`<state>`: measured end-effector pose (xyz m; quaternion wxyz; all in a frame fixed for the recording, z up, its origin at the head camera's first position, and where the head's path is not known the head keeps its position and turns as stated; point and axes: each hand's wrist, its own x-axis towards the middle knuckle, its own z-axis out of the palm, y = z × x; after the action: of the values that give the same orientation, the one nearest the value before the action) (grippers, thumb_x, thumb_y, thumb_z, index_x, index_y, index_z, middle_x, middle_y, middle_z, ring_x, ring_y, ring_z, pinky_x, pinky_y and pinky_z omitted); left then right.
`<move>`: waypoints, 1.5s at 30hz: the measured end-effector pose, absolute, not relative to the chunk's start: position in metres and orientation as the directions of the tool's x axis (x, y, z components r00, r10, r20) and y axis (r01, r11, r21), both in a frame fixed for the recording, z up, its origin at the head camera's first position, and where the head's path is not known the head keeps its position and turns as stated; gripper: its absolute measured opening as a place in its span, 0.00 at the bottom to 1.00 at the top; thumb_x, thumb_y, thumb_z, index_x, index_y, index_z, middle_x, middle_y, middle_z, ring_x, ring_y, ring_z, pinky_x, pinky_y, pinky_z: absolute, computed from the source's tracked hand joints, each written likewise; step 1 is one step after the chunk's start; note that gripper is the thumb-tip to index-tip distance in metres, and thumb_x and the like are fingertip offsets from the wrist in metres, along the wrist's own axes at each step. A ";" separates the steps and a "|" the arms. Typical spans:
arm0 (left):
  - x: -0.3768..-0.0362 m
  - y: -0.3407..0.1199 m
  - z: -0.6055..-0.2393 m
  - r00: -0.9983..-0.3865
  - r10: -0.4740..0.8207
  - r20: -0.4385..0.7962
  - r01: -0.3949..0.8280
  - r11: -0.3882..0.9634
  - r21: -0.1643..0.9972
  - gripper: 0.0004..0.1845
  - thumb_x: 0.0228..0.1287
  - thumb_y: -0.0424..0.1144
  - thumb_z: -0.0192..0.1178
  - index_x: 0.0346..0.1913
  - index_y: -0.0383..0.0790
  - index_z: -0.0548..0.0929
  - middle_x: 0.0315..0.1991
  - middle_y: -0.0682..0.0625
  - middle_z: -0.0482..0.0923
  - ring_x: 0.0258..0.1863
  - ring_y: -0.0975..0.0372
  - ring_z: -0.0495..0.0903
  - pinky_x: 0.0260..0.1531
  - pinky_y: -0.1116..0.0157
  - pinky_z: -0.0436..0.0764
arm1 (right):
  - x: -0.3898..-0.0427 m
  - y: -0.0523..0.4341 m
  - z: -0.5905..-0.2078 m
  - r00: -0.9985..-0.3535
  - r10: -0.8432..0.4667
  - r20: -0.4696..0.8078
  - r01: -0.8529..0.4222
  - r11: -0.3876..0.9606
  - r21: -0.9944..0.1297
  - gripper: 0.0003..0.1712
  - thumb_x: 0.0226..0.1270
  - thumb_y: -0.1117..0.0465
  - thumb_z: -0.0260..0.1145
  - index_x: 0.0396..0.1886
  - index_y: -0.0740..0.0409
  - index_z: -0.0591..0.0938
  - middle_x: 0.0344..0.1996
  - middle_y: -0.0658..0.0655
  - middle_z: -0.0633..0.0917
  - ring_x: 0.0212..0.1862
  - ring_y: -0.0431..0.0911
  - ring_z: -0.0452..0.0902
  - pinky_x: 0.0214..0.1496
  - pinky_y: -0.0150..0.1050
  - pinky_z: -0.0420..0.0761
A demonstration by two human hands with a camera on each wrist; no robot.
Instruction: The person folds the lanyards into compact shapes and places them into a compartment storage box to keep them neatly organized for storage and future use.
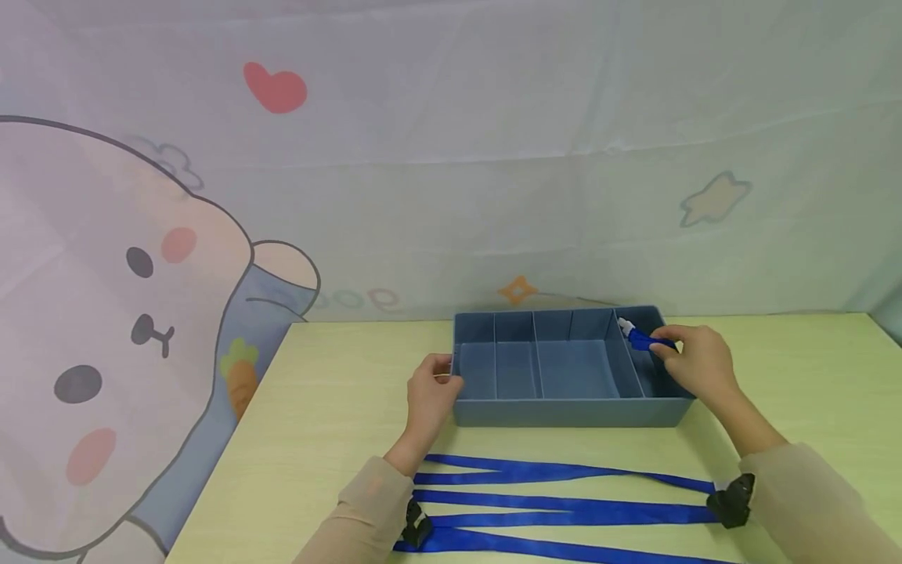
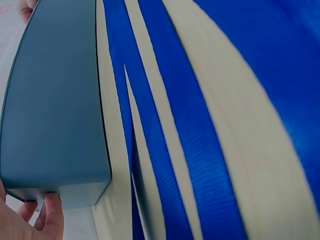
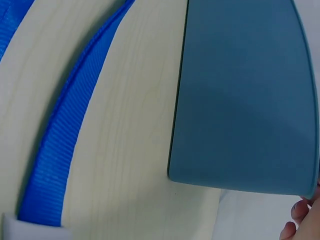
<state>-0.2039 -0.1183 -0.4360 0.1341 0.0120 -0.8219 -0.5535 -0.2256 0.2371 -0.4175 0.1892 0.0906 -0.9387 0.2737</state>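
A blue-grey divided box (image 1: 574, 413) stands on the table with its long side facing me. My left hand (image 1: 431, 392) is at its left end, and in the left wrist view the fingertips (image 2: 52, 202) touch the outside of the end wall. Over the narrow compartment at the right end, my right hand (image 1: 698, 360) pinches a small blue object (image 1: 644, 340) with a whitish tip, between thumb and fingers. The tip points up and left, near the divider. I cannot tell what kind of object it is. In the right wrist view only some fingers (image 3: 300, 212) show, beside the box corner.
Several blue straps (image 1: 521, 518) lie across the pale table (image 1: 338, 392) in front of the box. Black pieces show beside the left cuff (image 1: 366, 501) and the right cuff (image 1: 803, 486). Behind the table hangs a printed cloth (image 1: 451, 196).
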 end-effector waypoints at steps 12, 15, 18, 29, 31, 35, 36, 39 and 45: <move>-0.206 -0.118 -0.436 -0.965 -0.158 0.210 0.131 0.404 0.905 0.16 0.52 0.25 0.58 0.46 0.29 0.78 0.42 0.37 0.79 0.36 0.53 0.78 0.34 0.60 0.81 | -0.243 0.232 -0.420 -0.932 -0.153 0.329 -0.246 0.932 -0.266 0.06 0.52 0.68 0.67 0.32 0.61 0.86 0.26 0.62 0.84 0.26 0.55 0.67 0.24 0.52 0.64; -0.207 -0.117 -0.435 -0.965 -0.161 0.207 0.126 0.407 0.905 0.16 0.52 0.25 0.58 0.46 0.29 0.78 0.42 0.37 0.79 0.36 0.53 0.78 0.34 0.60 0.81 | -0.248 0.231 -0.419 -0.955 -0.162 0.250 -0.224 0.944 -0.243 0.07 0.53 0.68 0.66 0.33 0.60 0.86 0.29 0.62 0.84 0.28 0.54 0.66 0.28 0.52 0.61; -0.208 -0.117 -0.434 -0.965 -0.163 0.204 0.121 0.412 0.903 0.16 0.52 0.25 0.58 0.46 0.29 0.78 0.42 0.37 0.79 0.36 0.53 0.78 0.33 0.60 0.81 | -0.253 0.230 -0.417 -0.968 -0.169 0.183 -0.210 0.950 -0.230 0.07 0.52 0.69 0.66 0.32 0.59 0.86 0.29 0.61 0.84 0.29 0.56 0.66 0.30 0.54 0.57; -0.211 -0.116 -0.433 -0.968 -0.150 0.201 0.120 0.430 0.895 0.16 0.52 0.24 0.58 0.47 0.29 0.78 0.43 0.36 0.79 0.36 0.53 0.78 0.33 0.62 0.81 | -0.264 0.224 -0.409 -0.981 -0.192 0.027 -0.194 0.970 -0.148 0.13 0.51 0.74 0.60 0.17 0.53 0.80 0.18 0.52 0.78 0.30 0.55 0.64 0.35 0.62 0.54; -0.211 -0.116 -0.433 -0.967 -0.154 0.201 0.117 0.430 0.895 0.16 0.52 0.24 0.58 0.47 0.29 0.78 0.43 0.37 0.79 0.36 0.53 0.78 0.33 0.61 0.81 | -0.265 0.223 -0.410 -0.979 -0.205 0.006 -0.204 0.971 -0.124 0.12 0.52 0.73 0.60 0.17 0.53 0.80 0.19 0.53 0.79 0.31 0.56 0.65 0.37 0.63 0.55; -0.210 -0.116 -0.433 -0.966 -0.161 0.201 0.114 0.431 0.895 0.16 0.52 0.24 0.58 0.47 0.29 0.78 0.43 0.37 0.79 0.36 0.53 0.78 0.33 0.61 0.81 | -0.268 0.223 -0.412 -0.973 -0.232 -0.017 -0.229 0.970 -0.082 0.11 0.53 0.71 0.63 0.18 0.52 0.80 0.20 0.53 0.80 0.32 0.55 0.65 0.38 0.65 0.55; -0.210 -0.116 -0.433 -0.966 -0.162 0.200 0.113 0.431 0.895 0.16 0.52 0.24 0.58 0.47 0.29 0.78 0.43 0.37 0.79 0.36 0.53 0.78 0.33 0.61 0.81 | -0.268 0.223 -0.412 -0.971 -0.237 -0.019 -0.235 0.969 -0.076 0.11 0.53 0.71 0.63 0.18 0.52 0.80 0.20 0.53 0.80 0.32 0.56 0.65 0.39 0.66 0.56; -0.210 -0.115 -0.433 -0.966 -0.164 0.200 0.112 0.430 0.896 0.15 0.53 0.25 0.58 0.47 0.29 0.78 0.43 0.37 0.79 0.36 0.54 0.78 0.33 0.61 0.81 | -0.269 0.222 -0.414 -0.968 -0.250 -0.016 -0.249 0.966 -0.070 0.11 0.52 0.70 0.64 0.17 0.51 0.79 0.20 0.53 0.80 0.32 0.56 0.66 0.39 0.66 0.56; -0.211 -0.116 -0.435 -0.966 -0.170 0.195 0.104 0.435 0.895 0.15 0.53 0.25 0.58 0.47 0.30 0.78 0.43 0.37 0.79 0.36 0.54 0.77 0.34 0.61 0.81 | -0.272 0.223 -0.418 -0.964 -0.266 0.000 -0.265 0.960 -0.090 0.11 0.50 0.69 0.65 0.15 0.51 0.79 0.19 0.52 0.80 0.33 0.57 0.67 0.41 0.70 0.55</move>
<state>-0.2109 -0.1164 -0.4352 0.1288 0.0198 -0.8371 -0.5312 -0.2720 0.2232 -0.4179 -0.0058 0.1339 -0.9900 0.0445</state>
